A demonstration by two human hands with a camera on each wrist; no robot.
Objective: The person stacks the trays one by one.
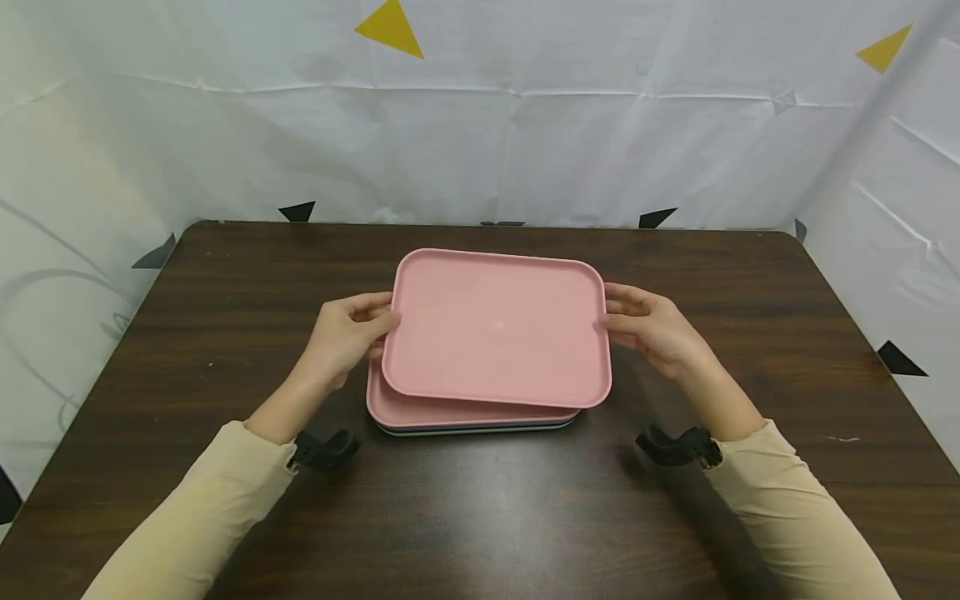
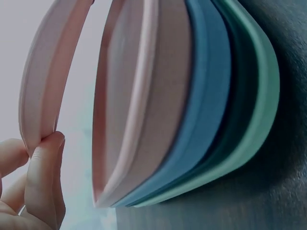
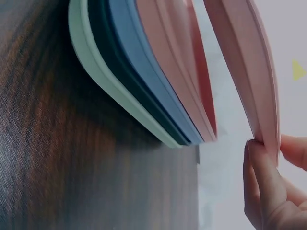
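Observation:
A pink rectangular tray [image 1: 498,325] is held up by both hands, clear of the stack beneath it. My left hand [image 1: 341,337] pinches its left edge between thumb and fingers, while my right hand [image 1: 656,329] pinches the right edge. Below lies a second pink tray [image 1: 465,410], mostly covered by the raised one in the head view. Under that, the left wrist view shows a blue tray [image 2: 213,72], a dark green one [image 2: 243,76] and a light green one [image 2: 269,81] at the bottom. A gap separates the held tray from the stack in both wrist views.
The stack stands on a dark wooden table [image 1: 495,517]. White sheeting [image 1: 450,150] with yellow and black triangles hangs behind the far edge and along the sides. Black wrist mounts [image 1: 326,450] stick out inward from both sleeves.

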